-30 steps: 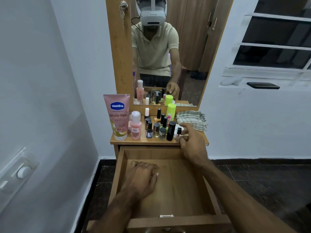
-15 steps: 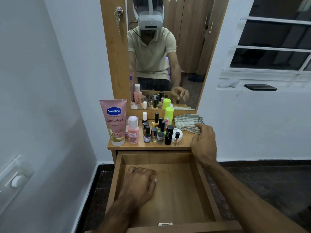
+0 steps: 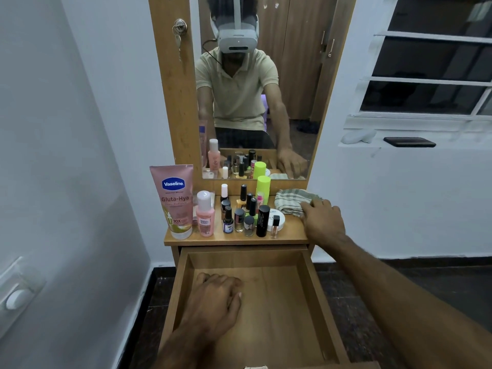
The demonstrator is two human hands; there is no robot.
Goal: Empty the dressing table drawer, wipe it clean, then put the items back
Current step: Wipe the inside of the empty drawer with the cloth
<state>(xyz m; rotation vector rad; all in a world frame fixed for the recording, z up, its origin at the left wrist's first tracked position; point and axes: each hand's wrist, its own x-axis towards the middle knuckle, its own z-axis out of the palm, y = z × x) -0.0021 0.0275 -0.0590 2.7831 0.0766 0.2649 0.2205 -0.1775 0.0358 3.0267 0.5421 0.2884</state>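
Observation:
The wooden drawer (image 3: 282, 310) is pulled out and has nothing in it but my left hand (image 3: 215, 299), which rests on its floor with fingers loosely bent. The dressing table top (image 3: 234, 237) carries the items: a pink Vaseline tube (image 3: 174, 201), a pink bottle (image 3: 205, 215), several small nail polish bottles (image 3: 239, 215), a black tube (image 3: 263, 221), a neon green bottle (image 3: 263, 188) and a white round jar (image 3: 280, 218). A checked cloth (image 3: 288, 200) lies at the top's right end. My right hand (image 3: 323, 222) lies on the cloth's right edge, fingertips touching it.
A mirror (image 3: 292, 75) stands behind the table top and reflects the person and the items. White walls close in on both sides. A black phone (image 3: 409, 141) lies on the window sill at right. A wall switch (image 3: 16, 296) is at lower left.
My right hand let go of a small item near the white jar and moved right and back onto the checked cloth. My left hand stayed in the drawer.

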